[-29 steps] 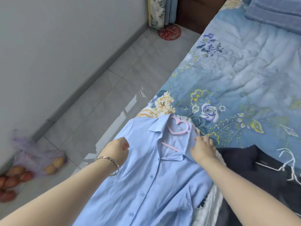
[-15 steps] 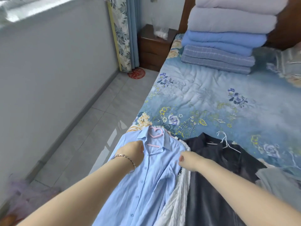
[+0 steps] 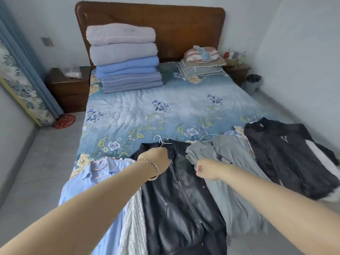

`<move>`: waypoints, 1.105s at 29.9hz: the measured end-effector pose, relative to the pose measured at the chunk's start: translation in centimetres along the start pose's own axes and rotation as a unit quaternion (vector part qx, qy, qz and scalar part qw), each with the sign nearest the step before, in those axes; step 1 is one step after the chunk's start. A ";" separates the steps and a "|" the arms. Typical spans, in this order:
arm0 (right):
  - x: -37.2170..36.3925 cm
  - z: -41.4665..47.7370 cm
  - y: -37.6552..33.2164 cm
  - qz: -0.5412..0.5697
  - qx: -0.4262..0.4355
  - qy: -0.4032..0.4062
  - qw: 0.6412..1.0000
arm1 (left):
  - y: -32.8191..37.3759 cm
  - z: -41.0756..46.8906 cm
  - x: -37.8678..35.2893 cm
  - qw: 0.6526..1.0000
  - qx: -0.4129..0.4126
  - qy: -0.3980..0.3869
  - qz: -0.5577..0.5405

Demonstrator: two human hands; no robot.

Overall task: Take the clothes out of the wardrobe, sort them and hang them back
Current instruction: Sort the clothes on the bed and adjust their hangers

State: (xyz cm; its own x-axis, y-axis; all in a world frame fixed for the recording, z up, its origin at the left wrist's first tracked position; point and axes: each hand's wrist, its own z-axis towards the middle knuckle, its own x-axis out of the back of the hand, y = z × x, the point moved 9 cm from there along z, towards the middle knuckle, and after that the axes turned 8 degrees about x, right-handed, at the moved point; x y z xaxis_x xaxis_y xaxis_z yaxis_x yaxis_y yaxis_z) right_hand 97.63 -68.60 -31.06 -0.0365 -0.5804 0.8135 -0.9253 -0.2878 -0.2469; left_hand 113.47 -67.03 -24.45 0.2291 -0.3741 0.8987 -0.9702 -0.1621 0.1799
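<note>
Several garments lie side by side on the near end of the floral blue bed (image 3: 165,111). From the left: a light blue shirt (image 3: 103,181) on a pink hanger (image 3: 99,165), a white knit piece (image 3: 132,227), a black leather jacket (image 3: 180,208) on a white hanger (image 3: 161,141), a grey shirt (image 3: 231,181), and a black top with a V logo (image 3: 287,155). My left hand (image 3: 156,161) grips the jacket's collar just below its hanger. My right hand (image 3: 206,169) is a closed fist over the edge where jacket and grey shirt meet, with nothing visible in it.
Folded blankets (image 3: 125,59) are stacked at the headboard, with folded bedding and a pillow (image 3: 202,63) beside them. A dark nightstand (image 3: 68,89) and curtains (image 3: 22,70) stand at the left. A red round mat (image 3: 64,121) lies on the tiled floor. A bin (image 3: 253,82) stands far right.
Both hands left the light blue shirt and moved right onto the black leather jacket. My view lifted and swung right, so the whole bed now shows.
</note>
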 end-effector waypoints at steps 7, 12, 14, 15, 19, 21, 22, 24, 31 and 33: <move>2.6 -9.7 20.4 0.055 -0.071 0.077 0.993 | 22.6 2.2 -3.5 0.994 -0.107 -0.009 0.027; 3.4 -14.5 35.3 0.085 -0.116 0.087 0.986 | 36.3 5.0 -7.8 0.996 -0.083 -0.027 -0.001; 3.4 -15.1 39.5 0.104 -0.123 0.078 0.984 | 39.5 6.0 -9.6 0.997 -0.064 -0.038 -0.003; 3.6 -15.3 41.6 0.107 -0.123 0.071 0.984 | 41.5 6.8 -10.7 0.997 -0.065 -0.045 0.012; 4.3 -14.7 48.5 0.107 -0.135 0.055 0.984 | 46.9 9.5 -13.4 0.993 -0.062 -0.080 0.064; 4.9 -13.5 52.1 0.112 -0.141 0.047 0.983 | 49.2 11.9 -13.7 0.995 -0.050 -0.080 0.030; 5.5 -12.7 54.1 0.112 -0.145 0.045 0.982 | 50.3 13.3 -13.4 0.997 -0.036 -0.074 0.002; 6.6 -11.3 57.1 0.112 -0.157 0.048 0.980 | 52.1 15.6 -13.0 0.997 -0.026 -0.073 -0.028; 10.5 -6.4 69.1 0.120 -0.197 0.062 0.971 | 61.2 26.0 -12.9 0.994 -0.019 -0.104 -0.040; 11.1 -5.0 72.3 0.120 -0.205 0.061 0.969 | 63.4 28.5 -13.0 0.993 -0.018 -0.107 -0.046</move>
State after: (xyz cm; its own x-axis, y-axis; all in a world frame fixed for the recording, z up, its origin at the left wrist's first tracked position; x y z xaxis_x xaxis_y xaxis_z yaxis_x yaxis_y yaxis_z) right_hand 28.44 -92.05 -37.26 -0.2913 -0.4918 0.8205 -0.9558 0.1858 -0.2279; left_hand 51.23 -98.47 -36.19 0.3239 -0.5448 0.7735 -0.9460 -0.1735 0.2739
